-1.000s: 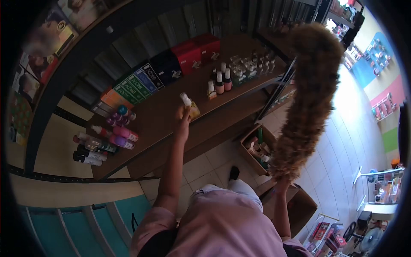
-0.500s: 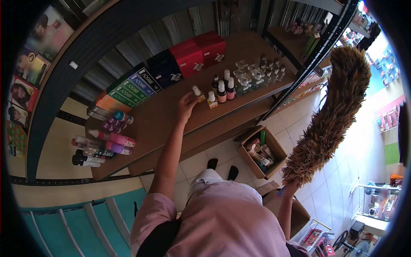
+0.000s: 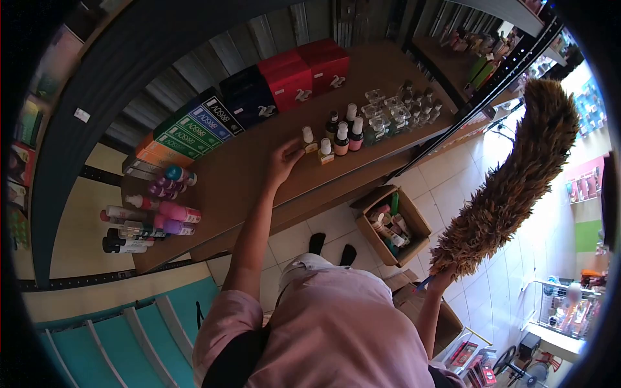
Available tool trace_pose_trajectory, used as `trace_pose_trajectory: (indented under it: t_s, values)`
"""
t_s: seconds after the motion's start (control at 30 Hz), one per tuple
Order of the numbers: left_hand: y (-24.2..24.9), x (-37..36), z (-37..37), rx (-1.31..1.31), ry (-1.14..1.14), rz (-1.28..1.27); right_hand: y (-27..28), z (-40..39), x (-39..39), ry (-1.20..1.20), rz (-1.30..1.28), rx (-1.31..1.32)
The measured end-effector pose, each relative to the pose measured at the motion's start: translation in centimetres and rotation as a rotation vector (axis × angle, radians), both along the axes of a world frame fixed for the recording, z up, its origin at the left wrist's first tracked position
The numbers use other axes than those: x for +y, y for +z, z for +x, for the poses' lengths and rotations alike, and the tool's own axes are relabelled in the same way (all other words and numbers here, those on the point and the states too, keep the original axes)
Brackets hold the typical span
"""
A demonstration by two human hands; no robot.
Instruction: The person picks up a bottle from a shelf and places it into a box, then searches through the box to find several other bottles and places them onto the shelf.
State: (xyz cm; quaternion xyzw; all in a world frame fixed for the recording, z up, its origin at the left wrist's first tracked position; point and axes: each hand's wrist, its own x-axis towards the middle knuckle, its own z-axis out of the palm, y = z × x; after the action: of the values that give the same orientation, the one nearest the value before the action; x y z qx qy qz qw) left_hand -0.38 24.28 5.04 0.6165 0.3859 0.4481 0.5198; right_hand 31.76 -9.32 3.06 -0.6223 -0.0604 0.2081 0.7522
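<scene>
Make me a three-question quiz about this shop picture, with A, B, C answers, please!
1. Where is the left hand?
A. on the wooden shelf by a small white-capped bottle
B. inside the cardboard box on the floor
C. on the red boxes

2. What colour are the two boxes at the back of the shelf, beside the dark blue ones?
A. yellow
B. red
C. white

3. How is the feather duster held?
A. lying on the floor
B. resting flat on the shelf
C. raised in the air by the right hand

Answers:
1 A, the fingers reach the little bottle on the shelf.
2 B, both show bright red.
3 C, the right hand has a grip on its handle and the feathers point up, clear of the shelf.
</scene>
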Motion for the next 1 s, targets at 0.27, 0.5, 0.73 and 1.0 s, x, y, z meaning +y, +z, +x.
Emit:
trace_pose_trajectory:
  t_s: [0.27, 0.5, 0.73, 1.0]
  values:
    - [1.3, 0.6, 0.9, 0.127, -0.083, 0.038, 0.2, -0.7, -0.1, -0.035, -0.098, -0.086]
    - [2.0, 1.5, 1.0, 0.216, -0.157, 0.072, 0.8, -0.6, -0.3, 0.059, -0.068, -0.043]
    - [2.9, 1.4, 1.4, 0.241, -0.197, 0.025, 0.7, -0.9, -0.2, -0.004, -0.059, -0.049]
    - [2.4, 1.7, 1.5, 0.256, -0.219, 0.054, -2.3, 0.6, -2.2, 0.004, -0.121, 0.019]
